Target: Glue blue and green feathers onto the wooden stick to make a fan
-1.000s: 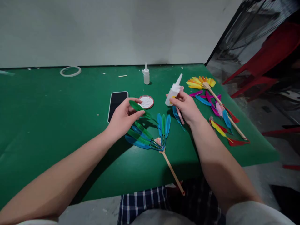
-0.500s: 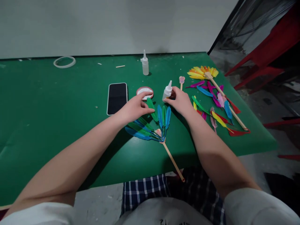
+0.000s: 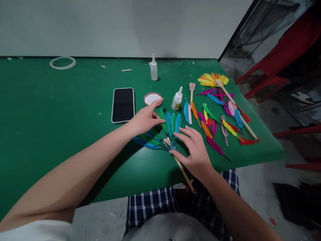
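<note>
A feather fan lies on the green table, its blue and green feathers spread from the head of a wooden stick [image 3: 184,174]. My left hand [image 3: 146,119] is over the left side of the fan, thumb and bent fingers closed at a green feather [image 3: 164,126], the index finger stretched out. Beside the fan's right side, my right hand [image 3: 194,152] is open, its thumb close to where the quills meet and its fingertips by a blue feather [image 3: 178,121]. Behind it stands a white glue bottle [image 3: 177,100], clear of both hands.
A phone [image 3: 123,105] lies left of a round red-rimmed dish [image 3: 152,98]. Farther back are another bottle [image 3: 153,69] and a clear ring [image 3: 62,63]. Loose colored feathers [image 3: 215,146], a yellow feather fan [image 3: 209,80] and a small stick [image 3: 192,92] lie at right.
My right hand has let go of the glue bottle, which now stands upright, and has come down toward me to the fan. My left hand has stayed at the green feather.
</note>
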`<action>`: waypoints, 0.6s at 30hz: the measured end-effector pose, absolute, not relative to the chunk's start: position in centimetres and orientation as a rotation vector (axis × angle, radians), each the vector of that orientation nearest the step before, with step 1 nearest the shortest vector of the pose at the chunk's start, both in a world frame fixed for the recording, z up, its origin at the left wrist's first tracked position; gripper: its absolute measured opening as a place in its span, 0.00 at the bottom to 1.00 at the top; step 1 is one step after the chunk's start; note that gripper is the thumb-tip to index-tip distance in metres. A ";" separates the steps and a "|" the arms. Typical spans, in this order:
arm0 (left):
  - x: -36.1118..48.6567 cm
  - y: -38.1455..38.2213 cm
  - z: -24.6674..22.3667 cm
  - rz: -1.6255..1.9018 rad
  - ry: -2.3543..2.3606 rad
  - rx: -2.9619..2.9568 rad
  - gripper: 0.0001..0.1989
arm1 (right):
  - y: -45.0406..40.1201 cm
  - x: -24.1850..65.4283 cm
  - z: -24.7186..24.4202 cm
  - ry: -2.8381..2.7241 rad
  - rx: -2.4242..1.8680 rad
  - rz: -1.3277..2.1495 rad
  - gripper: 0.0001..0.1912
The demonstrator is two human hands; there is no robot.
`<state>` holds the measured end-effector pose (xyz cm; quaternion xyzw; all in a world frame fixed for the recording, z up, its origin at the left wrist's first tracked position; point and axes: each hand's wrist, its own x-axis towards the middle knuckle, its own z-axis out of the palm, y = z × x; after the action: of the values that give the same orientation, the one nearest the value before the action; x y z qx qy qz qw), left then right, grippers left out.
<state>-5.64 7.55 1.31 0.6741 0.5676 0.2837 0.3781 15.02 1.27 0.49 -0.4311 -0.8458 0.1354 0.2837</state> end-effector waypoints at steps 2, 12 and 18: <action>-5.7 7.5 1.3 0.723 1.455 1.725 0.37 | 0.5 15.0 -0.9 -2.272 -1.180 0.349 0.22; -5.6 7.6 1.3 0.633 1.463 1.758 0.35 | 0.7 14.8 -1.8 -2.336 -1.138 0.277 0.16; -5.6 7.6 1.3 0.617 1.451 1.768 0.35 | 0.6 14.7 -1.8 -2.335 -1.162 0.279 0.16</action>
<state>-5.59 7.63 1.35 0.6912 0.5675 0.2411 0.3768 14.72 0.60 -1.76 -0.4281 -0.8604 0.1029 0.2565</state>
